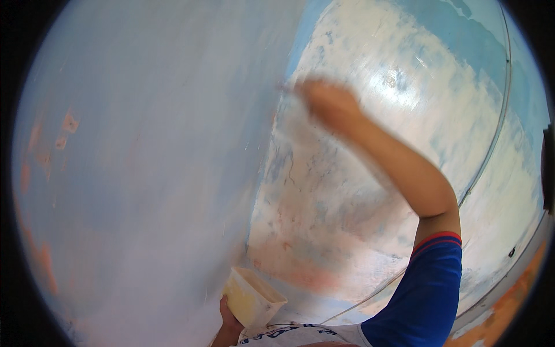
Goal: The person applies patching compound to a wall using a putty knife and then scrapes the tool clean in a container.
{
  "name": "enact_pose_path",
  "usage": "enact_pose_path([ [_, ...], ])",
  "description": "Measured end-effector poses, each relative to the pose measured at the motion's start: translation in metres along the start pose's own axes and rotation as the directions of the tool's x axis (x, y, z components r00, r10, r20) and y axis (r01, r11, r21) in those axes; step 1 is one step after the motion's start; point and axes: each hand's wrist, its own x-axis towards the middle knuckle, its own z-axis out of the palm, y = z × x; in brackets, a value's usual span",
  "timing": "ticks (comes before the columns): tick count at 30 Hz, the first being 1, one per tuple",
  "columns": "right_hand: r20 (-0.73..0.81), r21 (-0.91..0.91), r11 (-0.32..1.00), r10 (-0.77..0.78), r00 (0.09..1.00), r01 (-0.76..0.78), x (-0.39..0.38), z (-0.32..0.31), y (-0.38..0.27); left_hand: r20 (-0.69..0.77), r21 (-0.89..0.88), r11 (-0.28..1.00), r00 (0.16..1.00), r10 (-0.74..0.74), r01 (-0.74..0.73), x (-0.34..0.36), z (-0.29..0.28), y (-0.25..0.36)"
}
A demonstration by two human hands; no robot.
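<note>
Right hand point(332, 107) raised before the seam of two walls, motion-blurred; cannot tell whether its fingers are apart or clamped on something. Left hand point(229, 318) clamped on the side of a tub point(248, 301), low in view. Judgement: surface work along this seam would probably go best with light, even wrist strokes, the tub held close and steady. Largest: blue-grey wall point(144, 144), mostly smooth, orange-flecked at left. Patchy wall point(376, 133): cream smears over blue, one glossy spot. Tub: open-topped, rectangular, yellowed off-white, tilted. Slimmest: a cable point(508, 69), bowed along the patchy wall.
</note>
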Motion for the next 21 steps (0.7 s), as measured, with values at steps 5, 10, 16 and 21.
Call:
enact_pose_path([
  [5, -0.442, -0.164, 0.885, 0.33, 0.834, -0.437, 0.09, -0.105, 0.135, 0.051, -0.055, 0.994, 0.995, -0.09, 0.093, 0.019, -0.002, -0.01],
  [10, -0.234, -0.591, 0.771, 0.117, 0.965, -0.237, 0.048, -0.006, 0.07, 0.015, -0.002, 1.0, 1.0, 0.003, -0.003, 0.018, 0.004, 0.005],
  [16, -0.182, -0.355, 0.761, -0.626, 0.758, 0.543, -0.08, 0.079, -0.018, 0.092, 0.017, 0.999, 0.995, -0.032, 0.03, 0.028, 0.006, -0.004],
  [21, -0.231, -0.081, 0.918, 0.361, 0.904, -0.387, 0.012, -0.102, 0.057, 0.053, 0.005, 0.999, 0.997, -0.052, 0.051, 0.021, 0.009, 0.002],
])
